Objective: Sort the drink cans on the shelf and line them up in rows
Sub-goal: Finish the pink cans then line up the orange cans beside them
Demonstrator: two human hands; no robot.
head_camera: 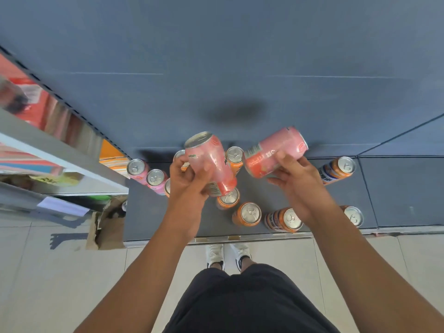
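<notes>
Two holds above shelf (396, 193): left grip (189, 179) curled round left pink can (209, 162), right grip (295, 181) curled round right pink can (276, 152). Likely hard, smooth, slippy; hold round middle.

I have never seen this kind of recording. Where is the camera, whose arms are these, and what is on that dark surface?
No machine here: a person wears one wide-angle camera on the head, so this single picture looks down past their own arms. The left hand holds one pink metal drink can, tilted; the right hand holds a second pink drink can, lying nearly sideways. Both are lifted above the dark grey shelf. Standing on it are more pink cans at the left, plus orange cans and orange-and-blue cans scattered loosely, not yet in rows. A torn brown cardboard box sits on the pale tiled floor beside the shelf.
</notes>
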